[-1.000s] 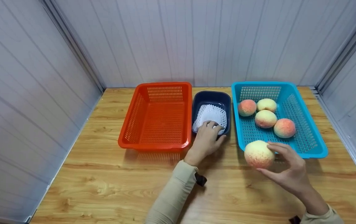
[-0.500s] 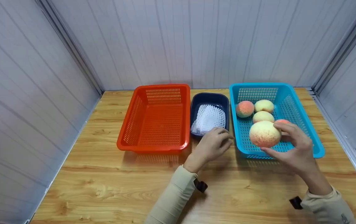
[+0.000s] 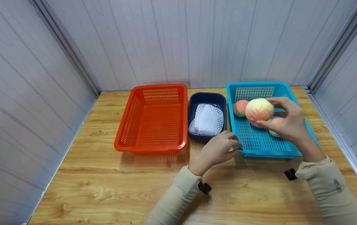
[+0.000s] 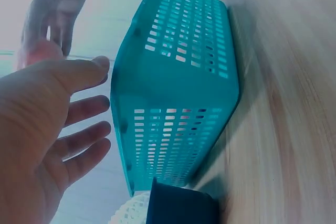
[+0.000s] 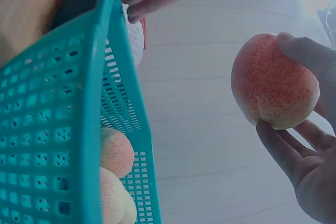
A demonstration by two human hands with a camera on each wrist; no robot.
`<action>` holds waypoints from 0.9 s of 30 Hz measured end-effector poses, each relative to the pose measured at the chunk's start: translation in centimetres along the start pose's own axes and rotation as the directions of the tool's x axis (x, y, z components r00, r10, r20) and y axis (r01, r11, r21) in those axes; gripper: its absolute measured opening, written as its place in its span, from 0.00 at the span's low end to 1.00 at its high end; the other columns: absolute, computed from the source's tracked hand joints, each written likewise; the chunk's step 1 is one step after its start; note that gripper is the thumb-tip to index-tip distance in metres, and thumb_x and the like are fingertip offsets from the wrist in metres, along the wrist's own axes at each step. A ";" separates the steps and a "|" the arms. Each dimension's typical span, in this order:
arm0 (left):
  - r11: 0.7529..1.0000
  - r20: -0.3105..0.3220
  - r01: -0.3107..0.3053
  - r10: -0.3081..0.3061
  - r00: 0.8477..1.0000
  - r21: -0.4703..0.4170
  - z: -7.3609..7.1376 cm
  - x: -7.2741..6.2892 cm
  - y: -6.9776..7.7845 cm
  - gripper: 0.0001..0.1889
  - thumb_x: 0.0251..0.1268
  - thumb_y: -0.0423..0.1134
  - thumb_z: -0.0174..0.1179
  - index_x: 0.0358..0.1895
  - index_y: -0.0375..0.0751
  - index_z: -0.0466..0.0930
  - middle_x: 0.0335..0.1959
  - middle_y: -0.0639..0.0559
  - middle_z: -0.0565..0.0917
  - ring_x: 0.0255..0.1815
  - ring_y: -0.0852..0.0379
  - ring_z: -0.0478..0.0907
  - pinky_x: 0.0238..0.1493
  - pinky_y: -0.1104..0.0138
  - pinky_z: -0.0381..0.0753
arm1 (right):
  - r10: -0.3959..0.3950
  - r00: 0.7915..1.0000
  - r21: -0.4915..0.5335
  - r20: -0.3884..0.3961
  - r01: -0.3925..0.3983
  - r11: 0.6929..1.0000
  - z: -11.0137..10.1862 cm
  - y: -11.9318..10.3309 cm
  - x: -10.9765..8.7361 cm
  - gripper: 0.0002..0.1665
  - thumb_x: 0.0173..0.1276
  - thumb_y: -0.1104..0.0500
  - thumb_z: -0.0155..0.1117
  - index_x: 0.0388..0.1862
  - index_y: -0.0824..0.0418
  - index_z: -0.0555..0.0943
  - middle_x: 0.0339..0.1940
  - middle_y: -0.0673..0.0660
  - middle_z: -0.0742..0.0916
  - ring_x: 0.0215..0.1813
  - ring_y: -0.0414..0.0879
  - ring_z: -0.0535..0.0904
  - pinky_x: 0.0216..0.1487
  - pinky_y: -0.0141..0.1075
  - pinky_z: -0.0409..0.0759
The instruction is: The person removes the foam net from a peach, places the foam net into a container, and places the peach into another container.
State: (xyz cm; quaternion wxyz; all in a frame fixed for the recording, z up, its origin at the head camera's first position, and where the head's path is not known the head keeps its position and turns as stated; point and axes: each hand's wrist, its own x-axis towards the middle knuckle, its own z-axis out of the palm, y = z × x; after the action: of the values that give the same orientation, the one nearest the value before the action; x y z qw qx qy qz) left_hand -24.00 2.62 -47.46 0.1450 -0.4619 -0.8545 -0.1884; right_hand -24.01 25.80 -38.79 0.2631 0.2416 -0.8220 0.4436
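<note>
My right hand [image 3: 289, 120] pinches a yellow and red peach [image 3: 259, 110] between thumb and fingers, above the blue basket [image 3: 265, 152]. In the right wrist view that peach [image 5: 273, 80] is held well clear of the basket's rim. Other peaches lie in the basket, such as a red one [image 3: 240, 108] at its left side; the held peach and my hand hide some of them. My left hand [image 3: 217, 151] is at the basket's front left corner, fingers loosely bent with nothing in them. The left wrist view shows its fingertips [image 4: 100, 106] close to the rim; contact I cannot tell.
Between the baskets stands a dark blue tub [image 3: 207, 94] with white foam fruit nets [image 3: 209, 119] in it. A red-orange basket [image 3: 151, 148] is to its left. All stand on a wooden table [image 3: 103, 184] with pale panel walls [image 3: 166, 43] behind and at the sides.
My right hand has carried the peach from the blue basket's front edge inward over it. My left hand has left the foam nets and moved right to the basket's corner.
</note>
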 end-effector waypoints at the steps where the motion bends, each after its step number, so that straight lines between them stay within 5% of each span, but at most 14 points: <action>1: 1.000 0.014 -0.001 0.001 1.000 0.005 0.0 0.0 0.0 0.08 0.64 0.45 0.65 0.42 0.49 0.88 0.40 0.57 0.81 0.44 0.60 0.73 0.47 0.74 0.72 | 0.018 1.000 -0.006 0.017 -0.018 1.000 0.2 0.7 0.4 0.41 0.38 0.74 0.82 0.56 0.69 0.78 0.51 0.62 0.80 0.48 0.33 0.75 0.41 0.22 0.77; 5: 1.000 0.069 0.006 -0.008 0.998 0.019 -0.1 0.2 0.1 0.09 0.63 0.45 0.66 0.43 0.50 0.88 0.41 0.57 0.81 0.44 0.60 0.72 0.47 0.73 0.72 | 0.106 0.989 -0.037 0.103 -0.103 0.994 0.8 3.0 1.7 0.40 0.44 0.63 0.83 0.59 0.63 0.77 0.52 0.57 0.79 0.48 0.37 0.77 0.40 0.22 0.78; 10: 0.999 0.121 0.005 -0.011 0.993 0.048 -0.3 0.5 0.2 0.09 0.63 0.45 0.66 0.44 0.50 0.88 0.42 0.56 0.81 0.43 0.59 0.72 0.45 0.73 0.72 | 0.232 0.952 -0.105 0.202 -0.214 0.971 1.5 4.5 3.1 0.41 0.47 0.50 0.82 0.59 0.59 0.76 0.54 0.56 0.79 0.50 0.49 0.78 0.39 0.24 0.78; 14: 0.996 0.105 -0.018 0.009 0.994 0.085 -0.7 0.8 0.3 0.07 0.61 0.44 0.67 0.41 0.52 0.89 0.38 0.57 0.80 0.39 0.60 0.71 0.41 0.72 0.71 | 0.293 0.919 -0.132 0.263 -0.266 0.955 2.1 5.6 4.1 0.42 0.47 0.47 0.81 0.59 0.59 0.76 0.55 0.56 0.79 0.52 0.54 0.77 0.45 0.40 0.81; 17: 0.996 0.094 -0.013 0.004 0.996 0.092 -0.9 1.0 0.4 0.05 0.59 0.44 0.69 0.38 0.53 0.90 0.33 0.59 0.78 0.35 0.61 0.71 0.38 0.71 0.70 | 0.319 0.900 -0.154 0.298 -0.284 0.946 2.6 6.5 4.7 0.43 0.47 0.44 0.81 0.59 0.59 0.75 0.55 0.57 0.79 0.53 0.55 0.76 0.48 0.51 0.79; 27: 0.998 0.105 0.010 -0.017 0.994 0.066 -0.8 1.4 0.6 0.05 0.57 0.42 0.71 0.36 0.51 0.90 0.28 0.61 0.77 0.32 0.63 0.71 0.36 0.72 0.70 | 0.348 0.840 -0.236 0.415 -0.270 0.933 4.0 9.0 5.2 0.43 0.46 0.47 0.82 0.58 0.63 0.75 0.53 0.62 0.80 0.52 0.58 0.76 0.48 0.53 0.77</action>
State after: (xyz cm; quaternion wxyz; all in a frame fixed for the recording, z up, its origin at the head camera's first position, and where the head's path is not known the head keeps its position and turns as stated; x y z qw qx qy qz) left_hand -24.16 3.54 -46.03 0.1135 -0.4602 -0.8698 -0.1368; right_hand -34.48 25.98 -42.70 0.0096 0.1784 -0.9229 0.3412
